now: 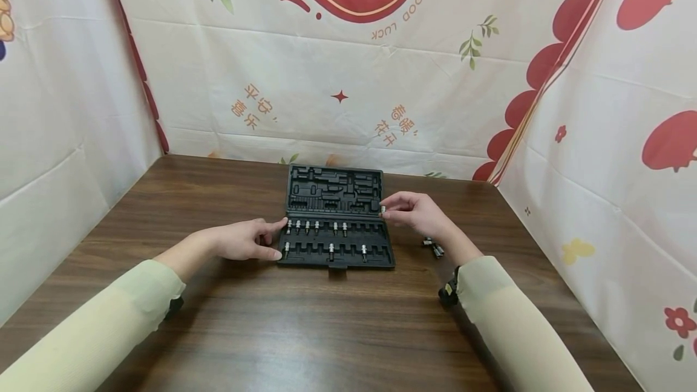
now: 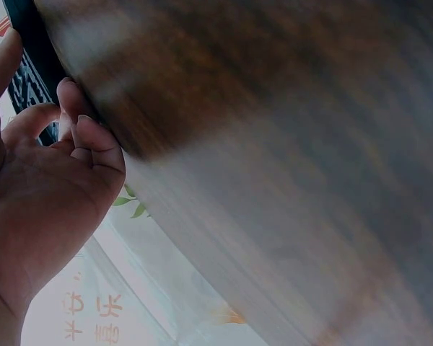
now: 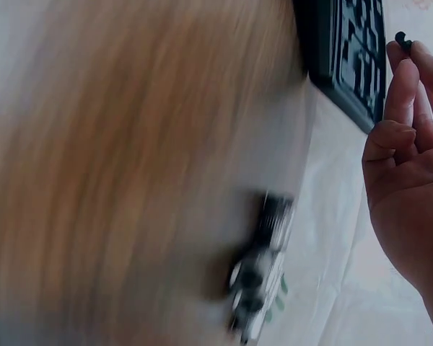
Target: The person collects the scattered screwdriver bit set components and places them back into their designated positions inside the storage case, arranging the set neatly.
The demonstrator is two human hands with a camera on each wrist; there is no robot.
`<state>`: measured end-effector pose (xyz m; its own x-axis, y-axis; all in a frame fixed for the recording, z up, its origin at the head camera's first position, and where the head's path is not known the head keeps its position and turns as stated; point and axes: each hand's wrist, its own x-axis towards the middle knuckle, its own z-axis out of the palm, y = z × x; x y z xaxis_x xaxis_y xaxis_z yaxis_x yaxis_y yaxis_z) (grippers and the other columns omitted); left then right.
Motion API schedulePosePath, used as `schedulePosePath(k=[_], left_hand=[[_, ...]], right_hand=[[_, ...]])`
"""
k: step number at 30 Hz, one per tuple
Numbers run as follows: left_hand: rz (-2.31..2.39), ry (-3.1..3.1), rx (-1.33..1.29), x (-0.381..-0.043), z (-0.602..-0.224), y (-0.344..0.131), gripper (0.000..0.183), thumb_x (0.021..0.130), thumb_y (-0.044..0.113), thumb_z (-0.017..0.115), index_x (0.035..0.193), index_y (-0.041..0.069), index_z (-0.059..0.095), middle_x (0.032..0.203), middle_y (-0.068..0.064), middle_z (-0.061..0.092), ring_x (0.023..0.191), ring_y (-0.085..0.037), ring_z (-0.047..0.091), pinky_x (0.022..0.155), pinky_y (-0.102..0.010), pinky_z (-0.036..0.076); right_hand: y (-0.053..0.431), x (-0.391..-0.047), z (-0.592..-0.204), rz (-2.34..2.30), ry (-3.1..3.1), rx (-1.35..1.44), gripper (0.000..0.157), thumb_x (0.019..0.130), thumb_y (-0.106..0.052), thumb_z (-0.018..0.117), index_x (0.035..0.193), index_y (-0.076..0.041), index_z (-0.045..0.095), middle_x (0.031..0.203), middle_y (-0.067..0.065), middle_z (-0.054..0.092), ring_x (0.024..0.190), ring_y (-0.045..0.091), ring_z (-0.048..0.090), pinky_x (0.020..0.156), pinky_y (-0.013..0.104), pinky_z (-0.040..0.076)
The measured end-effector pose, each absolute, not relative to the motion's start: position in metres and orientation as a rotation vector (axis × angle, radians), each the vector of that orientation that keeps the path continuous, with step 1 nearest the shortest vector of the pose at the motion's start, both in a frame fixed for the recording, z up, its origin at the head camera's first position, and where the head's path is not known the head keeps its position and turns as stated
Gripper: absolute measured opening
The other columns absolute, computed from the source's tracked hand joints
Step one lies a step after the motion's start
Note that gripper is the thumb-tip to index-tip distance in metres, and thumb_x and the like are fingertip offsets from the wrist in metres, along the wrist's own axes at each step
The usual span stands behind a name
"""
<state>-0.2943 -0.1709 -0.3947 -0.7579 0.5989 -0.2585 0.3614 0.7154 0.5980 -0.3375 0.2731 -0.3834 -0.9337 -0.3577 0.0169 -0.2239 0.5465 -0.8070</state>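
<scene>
A black toolbox-style bit socket case (image 1: pixel 334 190) lies unfolded on the table. Several silver bit sockets (image 1: pixel 317 227) stand in its back row, and a front-row bit socket (image 1: pixel 331 252) is among 3 spaced along the near side. My left hand (image 1: pixel 245 239) touches the case's left edge with index finger and thumb stretched apart; in the left wrist view the other fingers (image 2: pixel 94 144) are bent. Beside the hinge on the right, my right hand (image 1: pixel 422 216) pinches a small bit socket (image 1: pixel 383 209) between thumb and fingertips. Its dark end (image 3: pixel 403 40) shows in the right wrist view.
Loose bit sockets (image 1: pixel 437 250) lie on the wooden table (image 1: pixel 305 331) right of the case, under the right forearm; they look blurred in the right wrist view. A printed cloth (image 1: pixel 327 120) hangs behind the table and along both sides.
</scene>
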Motion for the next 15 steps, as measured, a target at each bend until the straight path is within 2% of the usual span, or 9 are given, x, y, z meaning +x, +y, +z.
schedulePosePath(k=[4, 8, 15], left_hand=[[0.735, 2.483, 0.731, -0.294, -0.394, -0.171, 0.092, 0.105, 0.046, 0.074, 0.175, 0.012, 0.025, 0.130, -0.015, 0.058, 0.104, -0.023, 0.054, 0.093, -0.041, 0.045], [0.724, 2.491, 0.721, -0.294, -0.394, -0.171, 0.092, 0.105, 0.048, 0.074, 0.176, 0.013, 0.026, 0.131, -0.015, 0.059, 0.107, -0.023, 0.055, 0.094, -0.042, 0.046], [0.725, 2.487, 0.720, -0.294, -0.395, -0.172, 0.092, 0.105, 0.048, 0.074, 0.176, 0.014, 0.025, 0.132, -0.016, 0.059, 0.106, -0.023, 0.055, 0.093, -0.042, 0.046]], right_hand=[[0.255, -0.340, -0.384, -1.358, 2.596, -0.528, 0.038, 0.104, -0.028, 0.079, 0.136, -0.008, 0.074, 0.120, 0.010, 0.080, 0.113, 0.031, 0.076, 0.097, 0.047, 0.064], [0.238, -0.343, -0.385, -1.344, 2.602, -0.579, 0.033, 0.104, -0.024, 0.079, 0.132, -0.007, 0.075, 0.114, 0.008, 0.080, 0.102, 0.029, 0.076, 0.088, 0.041, 0.064], [0.208, -0.347, -0.389, -1.342, 2.575, -0.658, 0.028, 0.103, -0.017, 0.080, 0.127, -0.003, 0.076, 0.108, 0.006, 0.079, 0.090, 0.024, 0.072, 0.085, 0.044, 0.062]])
